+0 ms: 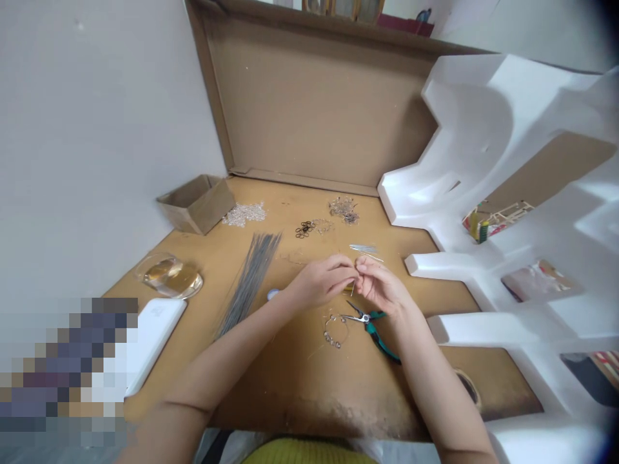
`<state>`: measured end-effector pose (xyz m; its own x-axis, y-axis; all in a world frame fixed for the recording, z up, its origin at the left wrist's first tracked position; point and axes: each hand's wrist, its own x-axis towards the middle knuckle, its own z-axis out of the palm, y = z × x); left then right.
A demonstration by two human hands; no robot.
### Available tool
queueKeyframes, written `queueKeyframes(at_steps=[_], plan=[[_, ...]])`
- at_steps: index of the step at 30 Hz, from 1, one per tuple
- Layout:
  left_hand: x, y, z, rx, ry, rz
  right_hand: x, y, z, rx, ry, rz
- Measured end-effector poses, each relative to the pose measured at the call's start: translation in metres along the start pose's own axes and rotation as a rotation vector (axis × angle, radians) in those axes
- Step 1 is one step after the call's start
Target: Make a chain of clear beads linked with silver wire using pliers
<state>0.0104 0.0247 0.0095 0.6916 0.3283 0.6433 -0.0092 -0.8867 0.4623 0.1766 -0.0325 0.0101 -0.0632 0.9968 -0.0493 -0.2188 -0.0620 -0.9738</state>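
Observation:
My left hand (322, 280) and my right hand (380, 283) meet above the middle of the table, fingertips pinched close together. A short, thin, silvery wire (353, 289) sticks down between the fingertips; the rest of what they hold is hidden. Just below lies a pair of pliers (370, 319) with green and black handles, jaws apart. Beside the jaws rests a thin wire ring with clear beads (334, 335). Something yellowish is partly covered behind my fingers. Past my right hand lie several thin metal sticks (365, 249).
A bundle of grey wires (251, 277) lies left of my hands. Farther back are clear beads (245, 214), black rings (304, 229) and small metal pieces (344, 209). A cardboard box (196, 205), a glass cup (169, 274) and a white slab (157, 341) stand left; white foam (449, 264) borders the right.

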Motion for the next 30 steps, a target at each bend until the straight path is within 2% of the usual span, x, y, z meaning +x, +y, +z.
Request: queueKeyframes(at_steps=[2, 5, 7, 10, 13, 15, 22, 30], plan=[[0.002, -0.001, -0.001, 0.019, -0.011, -0.008, 0.0, -0.002, 0.001, -0.076, 0.028, -0.025], [0.006, -0.001, -0.001, -0.013, 0.044, -0.107, -0.001, -0.003, 0.0, -0.259, 0.104, -0.075], [0.008, 0.001, -0.001, 0.073, 0.042, -0.146, -0.002, -0.002, -0.002, -0.425, 0.167, -0.112], [0.009, 0.005, 0.0, 0.327, -0.121, -0.129, -0.005, 0.0, -0.005, -0.681, 0.216, -0.154], [0.006, 0.005, 0.002, 0.49, -0.316, -0.093, -0.005, 0.002, -0.004, -0.886, 0.196, -0.183], [0.003, 0.003, 0.004, 0.538, -0.376, -0.081, -0.004, 0.003, -0.002, -0.991, 0.168, -0.195], [-0.003, -0.008, 0.008, 0.586, -0.411, -0.132, 0.0, 0.003, 0.001, -1.228, 0.077, -0.177], [-0.005, -0.019, 0.013, 0.593, -0.431, -0.203, -0.006, 0.003, -0.002, -1.482, 0.081, -0.083]])
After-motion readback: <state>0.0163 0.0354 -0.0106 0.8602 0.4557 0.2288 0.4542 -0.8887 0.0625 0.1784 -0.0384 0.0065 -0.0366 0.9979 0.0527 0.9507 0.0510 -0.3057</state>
